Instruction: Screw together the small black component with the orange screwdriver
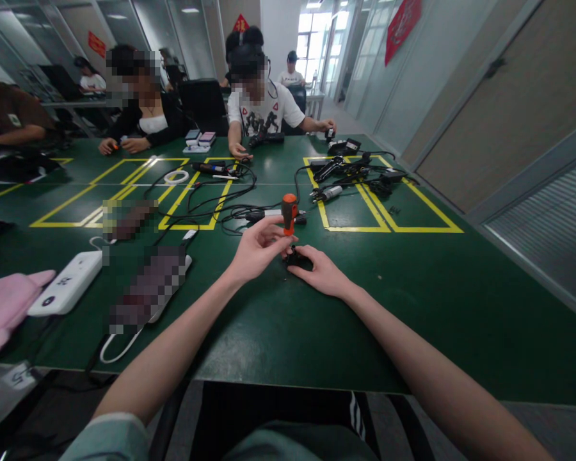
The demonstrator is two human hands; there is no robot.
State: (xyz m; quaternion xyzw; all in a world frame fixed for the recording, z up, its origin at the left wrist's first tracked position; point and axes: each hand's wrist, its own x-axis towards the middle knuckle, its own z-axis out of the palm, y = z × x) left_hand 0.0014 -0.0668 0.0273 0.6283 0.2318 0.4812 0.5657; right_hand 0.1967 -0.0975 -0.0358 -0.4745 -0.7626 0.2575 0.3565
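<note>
Near the middle of the green table point(436, 307), I see on my head camera a small black part point(295, 258), and my right hand point(324, 272) is closed on it with the thumb and the fingers; whether the part rests on the table surface, I cannot tell. Directly above it, almost upright, stands the screwdriver point(289, 214) with its orange and black handle at the top, and my left hand point(259, 251) is gripping it near the lower end of this handle. The tip is hidden among the fingers, so I cannot say if it already sits in a screw. From this pose I judge that the step in hand is to set or turn the screwdriver on the black part. In my opinion, the next move calls for a vertical tool, a firm right hand, and a slow twist from the left fingers, because such a little part could easily slip or rotate. Farther out, a dark slab point(148, 282) and a white power bank point(70, 285) lie to the left, and beyond my hands a heap of black cables point(379, 182) lies over the yellow tape point(360, 228). Across the table sits a co-worker point(269, 109) in a white shirt.
</note>
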